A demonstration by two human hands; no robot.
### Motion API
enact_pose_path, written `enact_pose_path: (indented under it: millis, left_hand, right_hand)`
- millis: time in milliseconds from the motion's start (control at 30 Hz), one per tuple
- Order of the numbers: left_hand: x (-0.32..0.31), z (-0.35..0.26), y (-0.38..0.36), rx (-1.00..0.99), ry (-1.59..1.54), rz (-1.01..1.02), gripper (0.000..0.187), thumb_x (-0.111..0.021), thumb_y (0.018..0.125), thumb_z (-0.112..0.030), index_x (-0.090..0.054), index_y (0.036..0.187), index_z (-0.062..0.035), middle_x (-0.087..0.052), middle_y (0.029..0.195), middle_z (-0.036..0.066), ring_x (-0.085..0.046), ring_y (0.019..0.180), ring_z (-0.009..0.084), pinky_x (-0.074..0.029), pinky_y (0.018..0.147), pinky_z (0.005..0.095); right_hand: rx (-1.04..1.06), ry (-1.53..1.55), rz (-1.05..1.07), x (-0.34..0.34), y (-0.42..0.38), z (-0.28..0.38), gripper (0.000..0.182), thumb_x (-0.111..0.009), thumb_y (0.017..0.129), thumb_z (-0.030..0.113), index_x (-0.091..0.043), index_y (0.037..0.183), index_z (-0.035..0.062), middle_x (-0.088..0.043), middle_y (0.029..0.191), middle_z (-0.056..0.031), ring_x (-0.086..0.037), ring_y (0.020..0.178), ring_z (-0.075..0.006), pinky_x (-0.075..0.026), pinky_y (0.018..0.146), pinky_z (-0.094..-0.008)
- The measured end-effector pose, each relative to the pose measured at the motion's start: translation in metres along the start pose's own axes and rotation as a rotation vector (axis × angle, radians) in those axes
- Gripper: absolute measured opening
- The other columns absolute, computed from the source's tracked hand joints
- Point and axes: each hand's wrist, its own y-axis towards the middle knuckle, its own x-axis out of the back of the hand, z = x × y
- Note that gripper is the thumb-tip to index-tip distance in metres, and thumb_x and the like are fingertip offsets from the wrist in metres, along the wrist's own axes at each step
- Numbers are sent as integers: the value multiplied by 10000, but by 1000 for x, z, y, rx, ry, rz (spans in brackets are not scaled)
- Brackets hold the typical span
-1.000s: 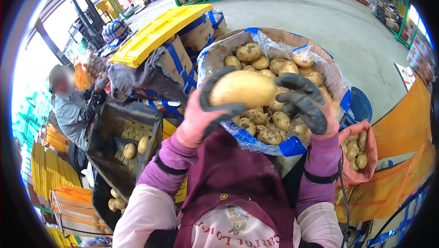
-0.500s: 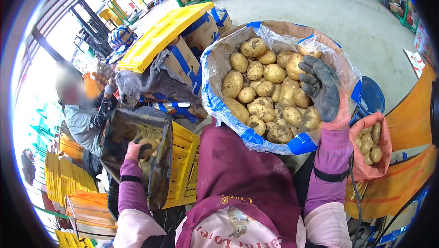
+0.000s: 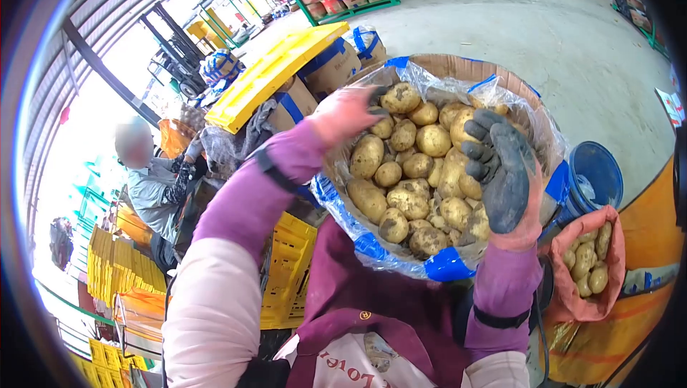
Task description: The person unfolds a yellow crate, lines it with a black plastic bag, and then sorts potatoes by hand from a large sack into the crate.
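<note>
A big cardboard bin (image 3: 458, 66) lined with clear plastic holds a heap of potatoes (image 3: 418, 166) in front of me. My left hand (image 3: 347, 112), in a pink glove with dark fingertips, reaches over the bin's near-left rim and touches the potatoes at the top of the heap; its fingers are partly hidden. My right hand (image 3: 504, 173), in a dark-palmed glove, hovers with spread fingers over the right side of the heap, holding nothing.
A red mesh sack (image 3: 590, 263) of potatoes hangs at the right, a blue bucket (image 3: 594, 177) behind it. Yellow crates (image 3: 290, 273) stand at my left. Another person (image 3: 154, 184) works at the far left by cardboard boxes (image 3: 315, 76) under a yellow lid.
My left hand dropped a potato into the dark chute at the left and has swung back up to the bin. My right hand stayed over the heap.
</note>
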Motion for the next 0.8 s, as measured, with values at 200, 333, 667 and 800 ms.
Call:
enact_pose_path:
  millis: [200, 333, 667, 800]
  left_hand:
    - [-97, -41, 106, 281, 355, 133, 833, -721, 763, -420, -404, 1404, 7, -494, 1329, 257, -525, 1187, 442, -449, 999, 457]
    - [-103, -41, 113, 360, 582, 56, 821, -720, 743, -367, -407, 1414, -14, -430, 1379, 274, -506, 1198, 461, -461, 974, 499]
    - [-69, -40, 63, 309, -97, 51, 875, -794, 694, -418, -411, 1305, 78, -507, 1263, 315, -578, 1141, 382, -484, 957, 404]
    - [-23, -93, 3, 64, -318, -178, 878, -818, 665, -410, -402, 1277, 63, -533, 1172, 285, -586, 1084, 380, -486, 922, 419]
  right_hand:
    - [-38, 16, 10, 0, 0, 3, 394, -570, 964, 272, -588, 1248, 0, -674, 1104, -111, -662, 851, -150, -519, 655, -232]
    - [-89, 53, 25, -2, 0, 6, 396, -565, 967, 270, -585, 1250, -6, -670, 1113, -120, -668, 876, -169, -523, 668, -241]
    - [-27, -98, 68, 6, 1, -14, 497, -517, 984, 315, -484, 1356, -13, -596, 1263, -144, -637, 1051, -207, -548, 822, -299]
    - [-101, 10, 218, 34, 6, -32, 524, -464, 1008, 312, -385, 1443, 31, -477, 1388, -159, -528, 1229, -245, -519, 920, -383]
